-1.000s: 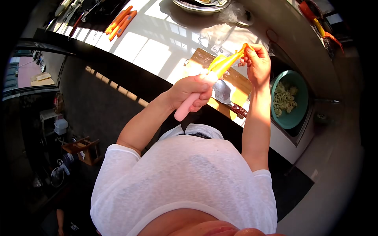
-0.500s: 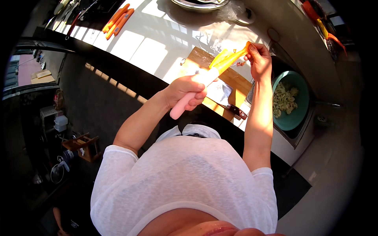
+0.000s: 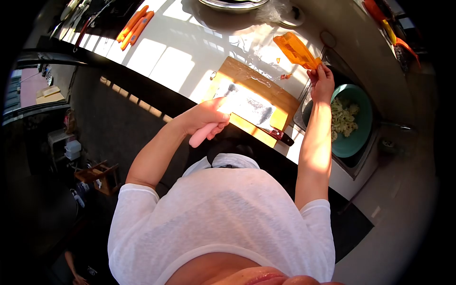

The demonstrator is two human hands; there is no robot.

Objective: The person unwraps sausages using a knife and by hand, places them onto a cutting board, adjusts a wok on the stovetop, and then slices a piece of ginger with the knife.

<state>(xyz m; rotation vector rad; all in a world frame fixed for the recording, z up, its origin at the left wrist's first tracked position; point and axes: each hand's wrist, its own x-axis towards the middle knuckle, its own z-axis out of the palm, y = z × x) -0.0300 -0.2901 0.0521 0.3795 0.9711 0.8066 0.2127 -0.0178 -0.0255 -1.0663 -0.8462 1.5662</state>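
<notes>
Head view: left hand (image 3: 208,118) grips a pink sausage (image 3: 202,135); right hand (image 3: 322,82) pinches an orange wrapper (image 3: 295,50) at two o'clock, green bowl (image 3: 362,119) at three.

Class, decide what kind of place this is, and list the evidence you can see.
Most likely a kitchen: a broad-bladed knife on a wooden board, and a green basin of cut, pale vegetable pieces.

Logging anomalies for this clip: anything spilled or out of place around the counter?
Minor mess: small reddish scraps lie loose on the counter, off the cutting board. Also, the handle of the knife juts past the board's edge.
</notes>
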